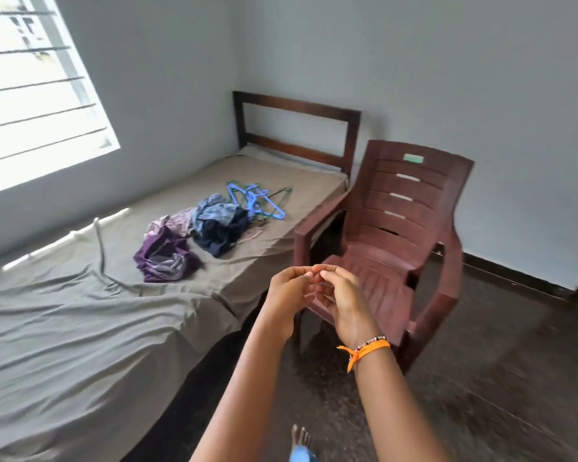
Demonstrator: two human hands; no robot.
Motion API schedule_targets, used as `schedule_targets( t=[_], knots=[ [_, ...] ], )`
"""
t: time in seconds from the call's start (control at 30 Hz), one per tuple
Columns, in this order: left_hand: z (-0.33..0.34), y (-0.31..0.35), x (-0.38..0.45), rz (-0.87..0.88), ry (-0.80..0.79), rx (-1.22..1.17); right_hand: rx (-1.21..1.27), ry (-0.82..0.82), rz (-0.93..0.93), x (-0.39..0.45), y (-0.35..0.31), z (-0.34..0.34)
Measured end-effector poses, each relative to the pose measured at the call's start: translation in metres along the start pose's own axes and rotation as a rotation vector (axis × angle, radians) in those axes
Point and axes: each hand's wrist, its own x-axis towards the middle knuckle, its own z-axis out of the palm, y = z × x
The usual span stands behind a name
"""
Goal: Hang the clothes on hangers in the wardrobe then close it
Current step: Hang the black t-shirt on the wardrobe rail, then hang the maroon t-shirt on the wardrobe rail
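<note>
Two hands meet in the air off the bed's [80, 328] near side, in front of the chair. Largest is the bed itself, a dark wooden frame with a grey-brown sheet rumpled across it, its headboard [297, 128] at the far end against the pale wall. A barred window [37, 95] lets light in on the wall beyond the bed's far side. Just beside the bed, near the headboard end, stands a maroon plastic chair [391, 248]. On the bed's sheet, towards the headboard, lies a heap of crumpled clothes [194, 238], purple, pale blue and dark navy. Touching that heap on its headboard side is a tangle of hangers [257, 201], blue and green. The left hand [287, 295] and the right hand [341, 298] are well apart from the clothes, fingers curled, fingertips touching each other; neither grasps anything that can be seen. An orange thread and a beaded band [367, 348] circle the right wrist.
</note>
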Motion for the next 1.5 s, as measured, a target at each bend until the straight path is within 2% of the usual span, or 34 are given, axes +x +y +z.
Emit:
schedule_targets(
  t=[0.27,0.47,0.6,0.73,0.97,1.17,1.23,1.3,1.37,1.43,1.5],
  knots=[
    [-0.081,0.054,0.161,-0.073,0.219,-0.067,-0.126,-0.184,0.126,0.184,-0.006,0.111],
    [-0.165,0.054,0.255,-0.171,0.374,-0.133,-0.261,-0.319,0.282,0.277,0.030,0.184],
    [-0.226,0.047,0.322,-0.232,0.389,-0.144,-0.345,-0.342,0.310,0.345,0.062,0.236],
    [-0.297,0.036,0.390,-0.325,0.443,-0.142,-0.494,-0.366,0.362,0.413,0.112,0.294],
    [-0.421,-0.013,0.462,-0.551,0.547,-0.062,-0.893,-0.528,0.473,0.510,0.252,0.386],
    [-0.494,-0.065,0.484,-0.707,0.708,-0.164,-1.195,-0.712,0.515,0.553,0.347,0.421],
    [-0.506,-0.076,0.488,-0.734,0.735,-0.212,-1.223,-0.695,0.545,0.565,0.359,0.426],
    [-0.513,-0.078,0.493,-0.786,0.723,-0.256,-1.178,-0.577,0.518,0.574,0.358,0.429],
    [-0.512,-0.075,0.497,-0.858,0.685,-0.313,-0.996,-0.419,0.478,0.578,0.341,0.434],
    [-0.507,-0.067,0.505,-0.930,0.600,-0.402,-0.711,-0.338,0.492,0.577,0.313,0.441],
    [-0.498,-0.058,0.521,-0.860,0.523,-0.681,-0.385,-0.266,0.541,0.572,0.277,0.443]
  ],
)
